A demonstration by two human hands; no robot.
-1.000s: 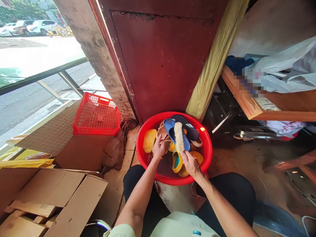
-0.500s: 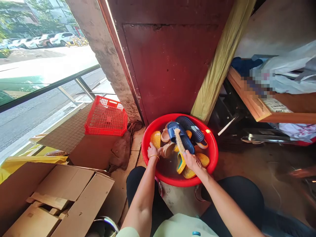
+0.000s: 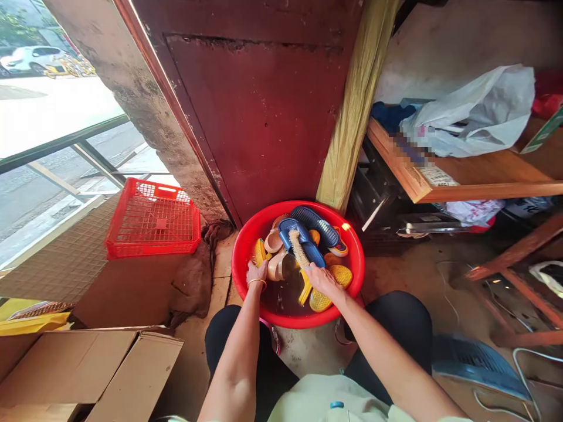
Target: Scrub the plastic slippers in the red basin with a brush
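A red basin (image 3: 358, 258) holds dark water and several sandals. My right hand (image 3: 323, 280) grips a pale-bristled brush (image 3: 299, 249), whose head lies over a blue slide sandal (image 3: 313, 252). Beyond it a dark blue sandal (image 3: 319, 225), sole up, rests against the far rim. At the basin's left side my left hand (image 3: 256, 272) is closed on a yellow sandal (image 3: 260, 252). Beside that hand is a beige sandal (image 3: 276, 266). Near my right hand lie yellow textured sandals (image 3: 320, 300).
On the left are a red plastic crate (image 3: 153, 225), a brown cloth (image 3: 191, 281) and open cardboard boxes (image 3: 83, 363). A dark red door (image 3: 264, 117) stands behind the basin. To the right are a wooden shelf (image 3: 488, 176) with plastic bags and a wooden stool (image 3: 519, 252).
The view has turned right, bringing the stool into sight. The yellow sandal by my left hand has tilted from lying broad side up to more edge-on. The brush stays in my right hand.
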